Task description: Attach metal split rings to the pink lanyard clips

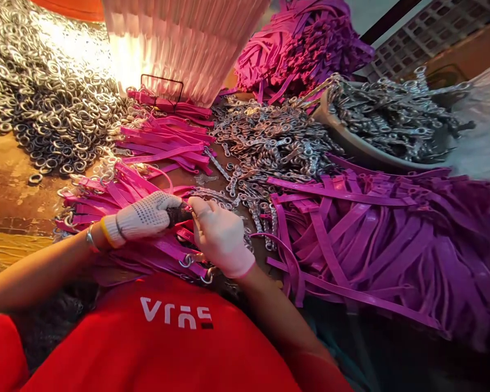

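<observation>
My left hand, in a white dotted knit glove with dark fingertips, is closed in front of my chest. A thin pink strap curves up from behind its fingers. My right hand, in a plain white glove, is closed in a pinch against the left fingertips. What lies between the right fingers is mostly hidden; a narrow edge shows below the thumb. Under both hands lies a pile of pink straps with metal rings on their ends. Flat metal links are heaped just beyond the right hand.
Loose metal rings form a large heap at left. A bowl piled with metal links stands at right. Purple straps cover the right side, and a bundle sits at the back. A corrugated translucent sheet leans behind.
</observation>
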A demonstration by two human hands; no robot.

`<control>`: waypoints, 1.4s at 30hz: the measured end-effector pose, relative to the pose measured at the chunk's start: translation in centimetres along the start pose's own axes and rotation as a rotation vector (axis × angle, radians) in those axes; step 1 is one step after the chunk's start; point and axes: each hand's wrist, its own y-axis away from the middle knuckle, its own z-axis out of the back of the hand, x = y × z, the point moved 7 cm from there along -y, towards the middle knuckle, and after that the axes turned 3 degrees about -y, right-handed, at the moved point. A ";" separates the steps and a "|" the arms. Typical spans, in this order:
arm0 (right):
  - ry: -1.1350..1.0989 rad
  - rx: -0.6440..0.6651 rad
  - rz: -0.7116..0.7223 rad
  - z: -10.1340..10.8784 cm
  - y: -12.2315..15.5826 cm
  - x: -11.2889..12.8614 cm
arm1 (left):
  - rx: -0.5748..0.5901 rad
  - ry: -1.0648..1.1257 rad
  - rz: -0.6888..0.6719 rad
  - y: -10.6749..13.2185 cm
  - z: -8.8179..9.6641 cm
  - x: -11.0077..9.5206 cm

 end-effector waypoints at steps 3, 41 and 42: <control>-0.049 -0.043 -0.046 -0.1 0.2 -0.3 | -0.004 -0.230 -0.079 0.1 -0.7 0.5; 0.026 0.073 0.110 3.0 4.0 -1.7 | -0.674 0.006 -0.062 9.4 17.3 -2.4; 0.013 0.044 0.132 2.8 3.4 -1.3 | -0.762 0.232 -0.045 9.5 18.6 -1.0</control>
